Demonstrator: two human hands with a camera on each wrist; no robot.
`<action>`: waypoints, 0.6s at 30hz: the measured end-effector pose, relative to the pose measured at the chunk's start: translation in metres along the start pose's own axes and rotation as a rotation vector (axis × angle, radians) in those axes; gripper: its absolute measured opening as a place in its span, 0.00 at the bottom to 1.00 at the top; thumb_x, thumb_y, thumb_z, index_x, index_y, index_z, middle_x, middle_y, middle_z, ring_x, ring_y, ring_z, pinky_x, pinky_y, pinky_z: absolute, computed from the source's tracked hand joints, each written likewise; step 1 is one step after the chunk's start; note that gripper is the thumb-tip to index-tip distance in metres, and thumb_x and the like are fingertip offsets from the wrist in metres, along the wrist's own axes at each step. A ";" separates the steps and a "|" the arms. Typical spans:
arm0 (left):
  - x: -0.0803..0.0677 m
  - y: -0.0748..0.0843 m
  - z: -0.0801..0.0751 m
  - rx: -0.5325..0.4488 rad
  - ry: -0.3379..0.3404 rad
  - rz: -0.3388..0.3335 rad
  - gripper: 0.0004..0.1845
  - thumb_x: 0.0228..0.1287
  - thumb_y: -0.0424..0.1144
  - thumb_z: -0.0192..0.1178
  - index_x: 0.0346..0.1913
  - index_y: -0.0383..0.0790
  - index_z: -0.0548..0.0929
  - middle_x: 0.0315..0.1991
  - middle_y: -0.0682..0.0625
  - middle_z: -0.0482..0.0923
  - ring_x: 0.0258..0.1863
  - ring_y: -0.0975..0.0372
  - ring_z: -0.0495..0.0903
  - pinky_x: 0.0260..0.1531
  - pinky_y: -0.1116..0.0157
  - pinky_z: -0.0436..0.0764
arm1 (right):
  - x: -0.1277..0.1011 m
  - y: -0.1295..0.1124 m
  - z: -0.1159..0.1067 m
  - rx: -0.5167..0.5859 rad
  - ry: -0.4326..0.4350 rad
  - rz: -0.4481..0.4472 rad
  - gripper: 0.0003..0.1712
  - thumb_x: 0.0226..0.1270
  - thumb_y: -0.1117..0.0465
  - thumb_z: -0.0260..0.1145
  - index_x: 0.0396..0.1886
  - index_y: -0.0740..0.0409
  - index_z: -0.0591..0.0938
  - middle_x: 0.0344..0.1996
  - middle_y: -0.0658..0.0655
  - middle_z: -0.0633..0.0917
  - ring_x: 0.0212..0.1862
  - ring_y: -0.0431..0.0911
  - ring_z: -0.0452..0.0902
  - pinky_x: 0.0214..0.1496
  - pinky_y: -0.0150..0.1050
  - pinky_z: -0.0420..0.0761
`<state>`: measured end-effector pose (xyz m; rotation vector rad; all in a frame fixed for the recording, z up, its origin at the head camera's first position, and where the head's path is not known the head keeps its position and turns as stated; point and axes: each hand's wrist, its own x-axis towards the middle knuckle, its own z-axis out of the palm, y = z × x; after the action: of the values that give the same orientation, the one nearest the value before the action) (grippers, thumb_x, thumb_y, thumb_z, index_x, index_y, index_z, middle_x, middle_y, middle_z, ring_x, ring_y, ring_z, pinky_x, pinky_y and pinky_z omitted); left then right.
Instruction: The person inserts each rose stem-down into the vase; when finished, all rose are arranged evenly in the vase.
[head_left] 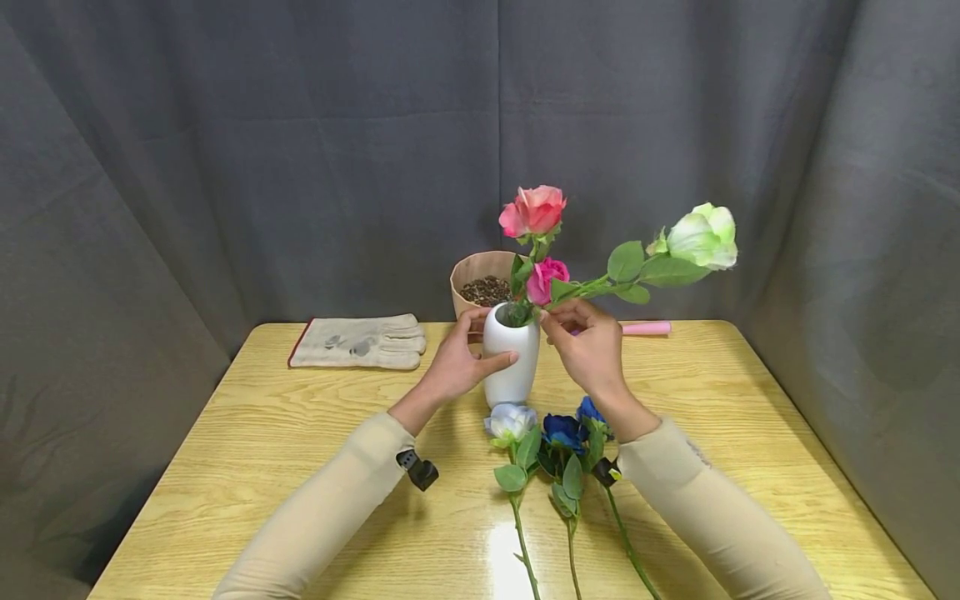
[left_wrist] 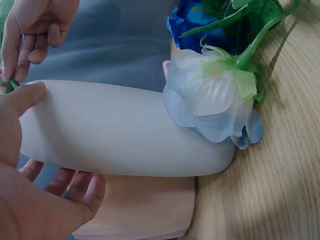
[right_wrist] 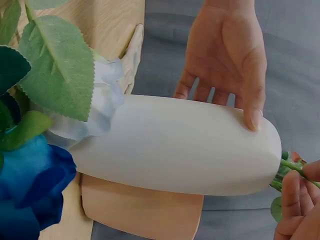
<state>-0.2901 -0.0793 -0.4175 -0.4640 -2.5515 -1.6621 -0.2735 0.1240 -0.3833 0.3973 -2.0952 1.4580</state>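
A white vase [head_left: 512,358] stands mid-table with a pink-orange rose [head_left: 534,210] and a magenta rose [head_left: 546,280] in it. My left hand [head_left: 468,354] grips the vase, thumb [left_wrist: 27,97] on the near side and fingers behind. My right hand [head_left: 561,321] pinches the stem of a white-green rose [head_left: 703,236] just at the vase mouth; the bloom leans out to the right. In the right wrist view the vase [right_wrist: 175,150] fills the middle, with the stem [right_wrist: 292,167] at its mouth.
A pale blue rose [head_left: 510,421] and two dark blue roses [head_left: 564,431] lie in front of the vase. Behind it are a brown pot of soil [head_left: 483,279], a work glove [head_left: 360,342] at back left and a pink object [head_left: 645,328] at back right.
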 end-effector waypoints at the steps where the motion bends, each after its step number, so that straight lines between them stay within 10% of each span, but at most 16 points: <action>1: 0.000 0.000 0.000 0.001 -0.001 -0.002 0.44 0.58 0.51 0.73 0.73 0.50 0.60 0.63 0.45 0.71 0.62 0.51 0.74 0.59 0.49 0.79 | -0.001 0.001 0.001 -0.019 -0.006 0.009 0.08 0.64 0.57 0.71 0.32 0.58 0.86 0.26 0.60 0.88 0.24 0.43 0.82 0.26 0.32 0.81; 18: 0.002 0.002 0.000 0.021 -0.002 -0.026 0.44 0.58 0.52 0.72 0.73 0.51 0.60 0.64 0.45 0.71 0.63 0.51 0.74 0.61 0.49 0.78 | -0.013 0.010 -0.002 -0.129 -0.150 0.112 0.14 0.65 0.47 0.70 0.43 0.49 0.88 0.35 0.53 0.89 0.28 0.45 0.83 0.28 0.39 0.81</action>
<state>-0.2912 -0.0784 -0.4151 -0.4340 -2.5849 -1.6420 -0.2678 0.1283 -0.3982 0.3541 -2.3504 1.3827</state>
